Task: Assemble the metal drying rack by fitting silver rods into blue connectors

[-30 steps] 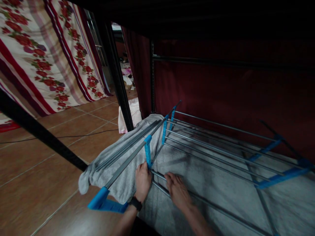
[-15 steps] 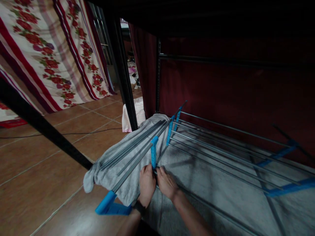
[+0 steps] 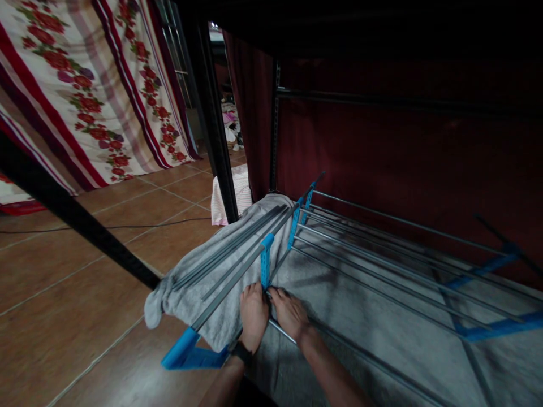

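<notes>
A partly assembled rack of grey metal tubes and blue plastic brackets lies on a grey blanket [image 3: 339, 291]. My left hand [image 3: 254, 311] is closed around the lower end of the nearest upright blue bracket [image 3: 265, 261]. Close beside it, my right hand [image 3: 289, 311] is curled over a metal tube [image 3: 282, 330] where it meets that bracket. The exact joint is hidden by my fingers. A long grey side rail [image 3: 229, 291] runs through the bracket's top down to a blue end piece [image 3: 182, 350].
Several loose grey tubes [image 3: 229, 249] lie on the blanket to the left. Cross tubes [image 3: 373, 274] reach right to another blue bracket [image 3: 504, 328]. Black frame posts [image 3: 216, 135] stand around the blanket, with a dark red curtain [image 3: 382, 158] behind. A cable [image 3: 127, 227] crosses the tiled floor.
Both hands stay at the bracket's lower end, with only slight movement. More of the tube shows between them, below my right palm. The camera view has shifted slightly.
</notes>
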